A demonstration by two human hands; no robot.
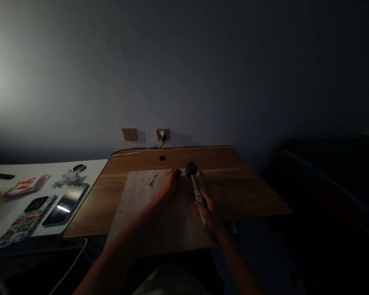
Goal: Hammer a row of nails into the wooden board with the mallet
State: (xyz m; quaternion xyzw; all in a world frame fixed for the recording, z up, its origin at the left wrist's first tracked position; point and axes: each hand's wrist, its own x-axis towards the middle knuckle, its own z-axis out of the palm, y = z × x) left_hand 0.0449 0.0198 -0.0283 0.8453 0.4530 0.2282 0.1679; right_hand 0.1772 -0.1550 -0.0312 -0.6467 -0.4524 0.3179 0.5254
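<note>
My right hand (209,211) is wrapped around the pale handle of a mallet (191,169), which has a dark, blocky head and a printed label on the handle. The mallet's head points away from me, just right of my left hand (172,180). That hand rests low over a pale wooden board (135,217), its fingers closed. Anything in its fingers is too small and dark to make out. Left of it, a few small, thin, shiny pieces, perhaps nails (152,181), lie scattered on the board.
The board lies on a wooden desk (249,192) against the wall. A wall socket (162,134) holds a plug with cables. On a white table (95,168) at left are two phones (66,205), (26,221), crumpled wrapping (70,178) and a red-and-white packet (27,185).
</note>
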